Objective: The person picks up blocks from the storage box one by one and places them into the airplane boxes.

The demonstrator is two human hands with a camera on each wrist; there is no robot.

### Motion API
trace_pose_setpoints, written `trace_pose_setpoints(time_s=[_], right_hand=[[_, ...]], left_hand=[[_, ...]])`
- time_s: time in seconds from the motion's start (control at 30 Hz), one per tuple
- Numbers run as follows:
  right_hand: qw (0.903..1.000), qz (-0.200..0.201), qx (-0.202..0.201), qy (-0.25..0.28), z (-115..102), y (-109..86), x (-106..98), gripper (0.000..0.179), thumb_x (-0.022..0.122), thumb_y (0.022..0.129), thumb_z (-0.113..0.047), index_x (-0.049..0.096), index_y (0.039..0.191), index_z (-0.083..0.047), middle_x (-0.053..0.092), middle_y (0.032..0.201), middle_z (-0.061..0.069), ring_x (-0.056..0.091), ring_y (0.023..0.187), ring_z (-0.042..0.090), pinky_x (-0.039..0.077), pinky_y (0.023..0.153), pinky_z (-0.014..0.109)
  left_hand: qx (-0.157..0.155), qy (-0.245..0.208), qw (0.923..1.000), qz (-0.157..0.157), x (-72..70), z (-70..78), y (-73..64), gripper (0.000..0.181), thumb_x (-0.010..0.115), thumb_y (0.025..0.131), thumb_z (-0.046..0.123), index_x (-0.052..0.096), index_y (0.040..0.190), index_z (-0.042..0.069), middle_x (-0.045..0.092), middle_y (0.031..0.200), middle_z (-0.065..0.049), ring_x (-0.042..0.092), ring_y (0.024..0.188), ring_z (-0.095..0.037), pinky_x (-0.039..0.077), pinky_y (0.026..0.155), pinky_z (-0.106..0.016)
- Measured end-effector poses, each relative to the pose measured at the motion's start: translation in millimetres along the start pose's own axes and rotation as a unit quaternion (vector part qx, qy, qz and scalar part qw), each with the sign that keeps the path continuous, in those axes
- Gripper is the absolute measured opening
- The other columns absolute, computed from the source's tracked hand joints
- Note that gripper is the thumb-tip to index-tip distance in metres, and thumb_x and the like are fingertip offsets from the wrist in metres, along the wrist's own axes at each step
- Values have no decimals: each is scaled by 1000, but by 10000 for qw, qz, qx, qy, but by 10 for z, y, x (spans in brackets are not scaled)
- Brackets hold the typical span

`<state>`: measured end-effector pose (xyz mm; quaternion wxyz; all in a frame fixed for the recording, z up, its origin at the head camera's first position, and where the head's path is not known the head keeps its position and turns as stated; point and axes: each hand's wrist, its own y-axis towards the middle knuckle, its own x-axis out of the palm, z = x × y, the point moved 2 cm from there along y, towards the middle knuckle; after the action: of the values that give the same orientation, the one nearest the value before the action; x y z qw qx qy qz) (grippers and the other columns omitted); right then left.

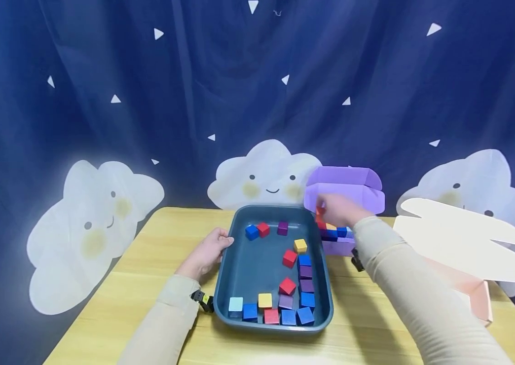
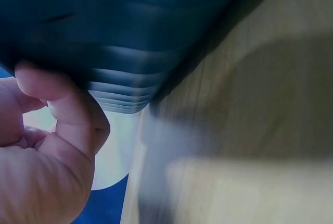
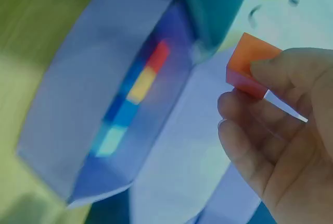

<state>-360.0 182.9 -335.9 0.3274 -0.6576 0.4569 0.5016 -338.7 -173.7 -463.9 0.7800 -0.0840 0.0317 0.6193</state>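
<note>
The head view showed the left hand [image 1: 208, 252] gripping the left rim of the dark tray [image 1: 253, 268], where loose cubes [image 1: 287, 286] lay; its fingertips were partly hidden. Beyond the tray's right rim, the right hand [image 1: 340, 209] pinched an orange-red cube [image 3: 241, 61] between thumb and fingers, over the open purple box [image 1: 341, 248] just beside the tray. That hand covered part of the box, whose contents looked blurred from the right wrist. Farther right of the tray, a sleeve [image 1: 403, 274] hid part of a pale pink box [image 1: 478, 299].
</note>
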Motion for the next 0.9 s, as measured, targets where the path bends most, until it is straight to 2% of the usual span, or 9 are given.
trace_pose_setpoints(time_s=[0.2,0.4,0.63,0.8,0.9], right_hand=[[9966,-228,768,185,429,-138,97,18,72,87,-8,63,103,-6,64,92,10,60,87,31,52,82,50],[9949,-377,912,-205,659,-104,284,12,68,82,-2,64,91,-8,63,85,8,58,83,30,50,80,49],[9957,-231,745,-492,777,-103,460,8,65,82,-2,65,87,-8,60,85,11,56,80,31,48,77,49],[9948,-230,941,-322,778,-110,520,8,64,86,-2,64,91,-8,61,89,12,56,83,33,49,81,51],[9935,-294,1094,-60,796,-113,564,14,60,87,1,64,98,-7,63,93,13,56,86,33,48,84,52]], left_hand=[[-105,271,9996,45,-30,45,-22,17,51,107,18,48,117,5,55,105,-16,57,93,-28,50,77,-35],[-43,184,9998,5,-18,45,-20,16,50,107,16,47,116,3,55,102,-15,58,90,-27,51,74,-34],[-108,122,9999,-50,-14,52,-16,17,51,107,16,48,118,4,55,104,-16,57,91,-27,51,75,-34],[-105,61,9999,-108,-20,40,-19,18,51,107,17,48,118,3,55,104,-16,57,90,-27,51,74,-34],[-106,65,9999,-107,-25,35,-18,18,51,107,17,49,117,3,55,103,-16,57,90,-27,51,74,-34]])
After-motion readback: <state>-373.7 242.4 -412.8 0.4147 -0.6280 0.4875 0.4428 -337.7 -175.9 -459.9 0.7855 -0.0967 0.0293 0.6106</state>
